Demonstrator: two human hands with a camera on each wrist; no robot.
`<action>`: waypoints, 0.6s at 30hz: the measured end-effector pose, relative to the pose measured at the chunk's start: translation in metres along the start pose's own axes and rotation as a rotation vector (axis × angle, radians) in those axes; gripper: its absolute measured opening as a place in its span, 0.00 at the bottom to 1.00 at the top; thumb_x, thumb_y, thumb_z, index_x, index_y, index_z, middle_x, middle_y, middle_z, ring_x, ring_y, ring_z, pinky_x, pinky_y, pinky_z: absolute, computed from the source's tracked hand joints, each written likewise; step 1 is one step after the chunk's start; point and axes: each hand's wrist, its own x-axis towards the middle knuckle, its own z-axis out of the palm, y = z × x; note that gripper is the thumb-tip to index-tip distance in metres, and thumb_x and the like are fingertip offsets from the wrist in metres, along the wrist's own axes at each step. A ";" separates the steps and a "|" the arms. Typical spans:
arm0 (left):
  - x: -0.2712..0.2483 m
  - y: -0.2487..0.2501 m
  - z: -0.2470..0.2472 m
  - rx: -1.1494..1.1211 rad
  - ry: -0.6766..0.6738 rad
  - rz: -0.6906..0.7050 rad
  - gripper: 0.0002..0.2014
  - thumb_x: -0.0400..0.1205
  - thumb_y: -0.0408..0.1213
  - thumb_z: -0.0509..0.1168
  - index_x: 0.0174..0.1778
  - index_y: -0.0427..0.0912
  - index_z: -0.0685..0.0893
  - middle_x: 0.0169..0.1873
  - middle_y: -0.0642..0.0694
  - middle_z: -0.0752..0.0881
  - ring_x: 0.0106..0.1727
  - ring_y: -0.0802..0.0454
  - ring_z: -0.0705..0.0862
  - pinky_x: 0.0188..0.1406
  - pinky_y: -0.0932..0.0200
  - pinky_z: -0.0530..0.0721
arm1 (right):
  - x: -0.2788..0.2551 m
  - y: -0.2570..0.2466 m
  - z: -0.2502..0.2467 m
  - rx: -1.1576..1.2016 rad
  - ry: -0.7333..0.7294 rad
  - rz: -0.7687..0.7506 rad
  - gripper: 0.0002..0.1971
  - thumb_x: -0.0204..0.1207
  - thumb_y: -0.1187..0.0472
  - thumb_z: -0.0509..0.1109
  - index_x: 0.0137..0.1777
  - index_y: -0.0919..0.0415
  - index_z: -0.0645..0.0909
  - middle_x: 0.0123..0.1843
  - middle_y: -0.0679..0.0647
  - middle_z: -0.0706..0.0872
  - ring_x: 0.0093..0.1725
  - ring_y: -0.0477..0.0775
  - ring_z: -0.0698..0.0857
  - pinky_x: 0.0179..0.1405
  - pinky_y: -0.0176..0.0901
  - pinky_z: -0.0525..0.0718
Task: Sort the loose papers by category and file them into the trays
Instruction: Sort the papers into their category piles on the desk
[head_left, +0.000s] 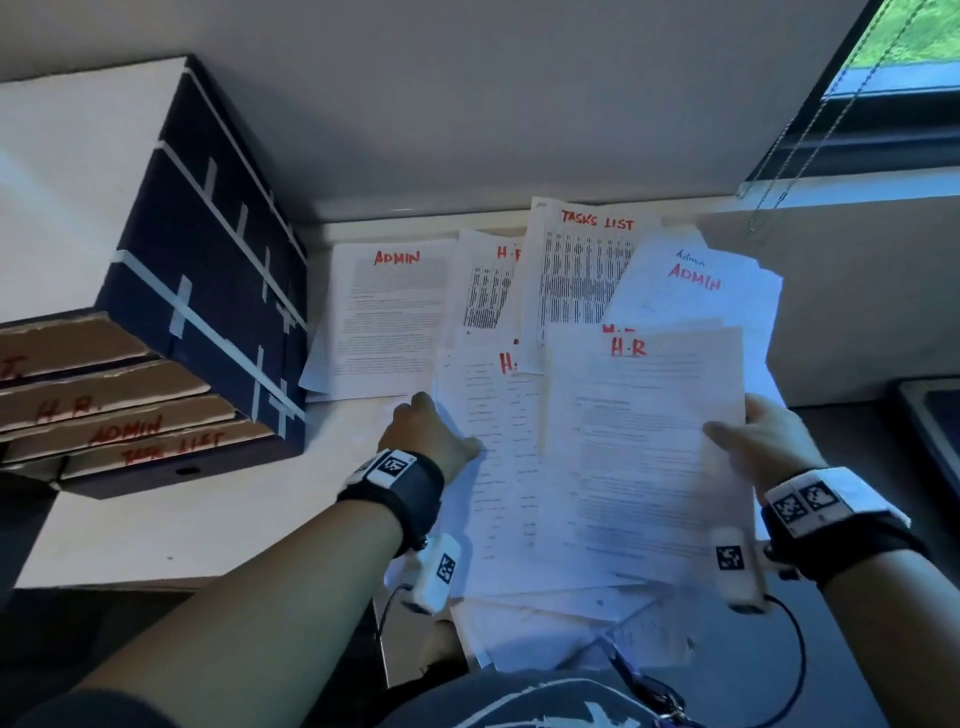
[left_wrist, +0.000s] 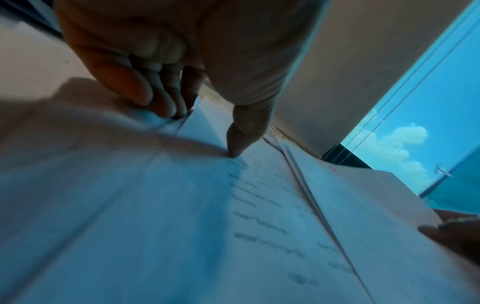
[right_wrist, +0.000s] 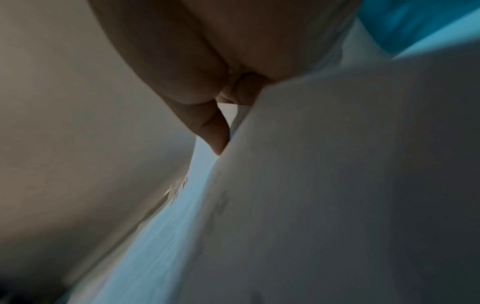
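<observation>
Loose papers headed in red lie fanned over the white desk (head_left: 156, 530): an ADMIN sheet (head_left: 389, 317), a TASKS LIST sheet (head_left: 582, 270), a second ADMIN sheet (head_left: 691, 291) and several H.R sheets. My right hand (head_left: 753, 431) pinches the right edge of the top H.R sheet (head_left: 644, 441), thumb (right_wrist: 215, 135) on its face. My left hand (head_left: 431, 431) pinches the left edge of the sheet beneath (head_left: 498, 441), its thumb (left_wrist: 241, 135) on top and fingers (left_wrist: 161, 102) curled under. The dark tray stack (head_left: 208, 291) stands at the left, with cardboard fronts marked H.R. (head_left: 67, 410), ADMIN (head_left: 124, 431) and TASK LIST (head_left: 171, 449).
A grey wall (head_left: 467, 104) closes off the desk's far side. A window with a hanging blind cord (head_left: 810, 130) is at the top right. A dark flat object (head_left: 930, 415) sits at the right edge. More sheets overhang the desk's near edge (head_left: 561, 623) above my lap.
</observation>
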 end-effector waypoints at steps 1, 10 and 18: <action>0.001 0.002 0.001 -0.048 -0.017 -0.023 0.39 0.70 0.59 0.76 0.69 0.43 0.68 0.59 0.43 0.80 0.52 0.43 0.83 0.37 0.55 0.78 | -0.004 -0.004 0.001 -0.053 -0.021 -0.020 0.10 0.71 0.64 0.73 0.51 0.58 0.85 0.47 0.57 0.90 0.43 0.59 0.86 0.40 0.45 0.79; -0.007 -0.001 0.001 -0.302 0.156 -0.013 0.32 0.74 0.43 0.75 0.71 0.45 0.69 0.62 0.43 0.77 0.58 0.42 0.80 0.54 0.51 0.82 | -0.027 -0.005 0.027 -0.286 -0.091 -0.159 0.08 0.71 0.66 0.70 0.50 0.63 0.81 0.46 0.58 0.85 0.45 0.60 0.80 0.41 0.44 0.72; 0.054 0.042 -0.035 0.281 -0.025 0.286 0.43 0.73 0.58 0.73 0.81 0.51 0.62 0.74 0.41 0.72 0.74 0.36 0.70 0.69 0.38 0.77 | -0.034 0.001 0.036 -0.345 -0.132 -0.169 0.07 0.70 0.64 0.71 0.45 0.59 0.76 0.42 0.56 0.82 0.45 0.60 0.79 0.43 0.44 0.73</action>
